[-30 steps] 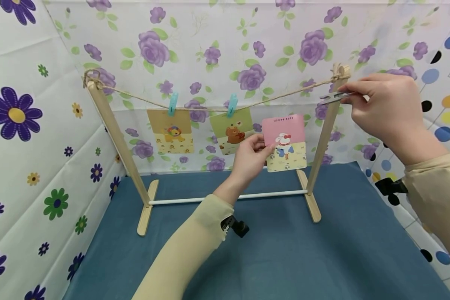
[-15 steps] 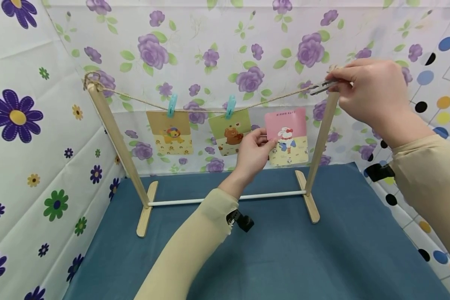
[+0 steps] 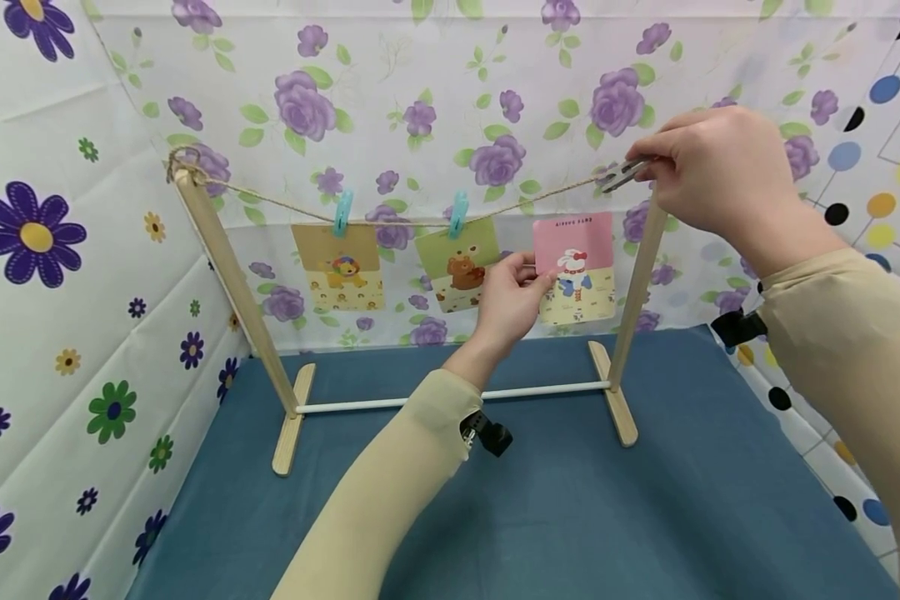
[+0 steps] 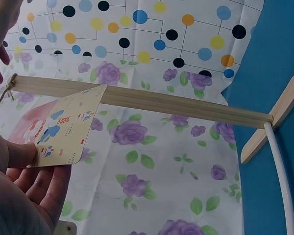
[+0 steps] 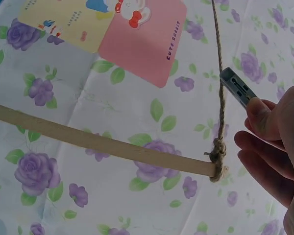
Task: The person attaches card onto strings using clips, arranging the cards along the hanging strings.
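My left hand (image 3: 508, 302) pinches the left edge of a pink and yellow card (image 3: 576, 271) with a rabbit on it, thumb in front and fingers behind. The card hangs upright below the twine (image 3: 543, 197), apart from it. Between thumb and finger, my right hand (image 3: 723, 171) grips a grey clothespin (image 3: 621, 176) near the twine's right end. In the right wrist view the clothespin's tip (image 5: 229, 74) lies close beside the twine; whether they touch I cannot tell. A lion card (image 3: 340, 279) and a bear card (image 3: 457, 267) hang from the twine by blue clothespins (image 3: 342, 213).
The twine is tied between a left wooden post (image 3: 232, 283) and a right wooden post (image 3: 639, 287). A white rod (image 3: 540, 390) joins their feet low down. Blue cloth (image 3: 555, 517) covers the table, with flowered cloth (image 3: 390, 92) behind.
My right hand has moved left and slightly up, bringing the grey clothespin from the right post to the twine. The rabbit card has risen a little and straightened in my left hand.
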Demonstrator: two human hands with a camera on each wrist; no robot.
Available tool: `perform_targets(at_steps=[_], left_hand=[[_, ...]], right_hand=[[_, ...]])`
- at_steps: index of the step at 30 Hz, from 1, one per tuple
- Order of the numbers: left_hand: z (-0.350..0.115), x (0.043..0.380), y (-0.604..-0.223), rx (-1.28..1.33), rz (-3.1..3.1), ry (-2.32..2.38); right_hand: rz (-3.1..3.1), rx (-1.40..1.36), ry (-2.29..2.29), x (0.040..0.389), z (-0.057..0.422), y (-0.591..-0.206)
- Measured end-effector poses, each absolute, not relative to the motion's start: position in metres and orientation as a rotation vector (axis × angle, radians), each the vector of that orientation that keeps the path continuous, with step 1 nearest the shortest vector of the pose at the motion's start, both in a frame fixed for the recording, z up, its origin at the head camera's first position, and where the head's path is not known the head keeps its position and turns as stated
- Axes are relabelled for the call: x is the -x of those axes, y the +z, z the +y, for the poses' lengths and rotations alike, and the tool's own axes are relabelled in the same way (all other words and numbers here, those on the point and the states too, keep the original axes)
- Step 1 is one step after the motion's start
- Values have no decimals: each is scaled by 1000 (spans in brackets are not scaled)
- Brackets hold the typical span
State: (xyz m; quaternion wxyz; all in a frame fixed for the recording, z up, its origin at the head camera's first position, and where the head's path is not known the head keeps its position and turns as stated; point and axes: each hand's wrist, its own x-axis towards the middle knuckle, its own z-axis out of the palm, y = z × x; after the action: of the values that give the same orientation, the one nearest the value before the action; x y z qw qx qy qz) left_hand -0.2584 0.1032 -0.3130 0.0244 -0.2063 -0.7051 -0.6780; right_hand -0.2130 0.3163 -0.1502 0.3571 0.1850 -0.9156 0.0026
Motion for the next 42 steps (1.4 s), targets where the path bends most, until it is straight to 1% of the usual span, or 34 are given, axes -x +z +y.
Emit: perform_targets(at_steps=[10,21,42], left_hand=[[103,256,-306,664,-2186,-2077],[105,257,-301,648,-2177,-2064],[104,254,-304,630,-2195,-2029]], right_hand=[[-2363,-447,15,213,308,-143],[-2533,-313,-11,223,307,-134],[-2635,-322,3,224,303,-137]])
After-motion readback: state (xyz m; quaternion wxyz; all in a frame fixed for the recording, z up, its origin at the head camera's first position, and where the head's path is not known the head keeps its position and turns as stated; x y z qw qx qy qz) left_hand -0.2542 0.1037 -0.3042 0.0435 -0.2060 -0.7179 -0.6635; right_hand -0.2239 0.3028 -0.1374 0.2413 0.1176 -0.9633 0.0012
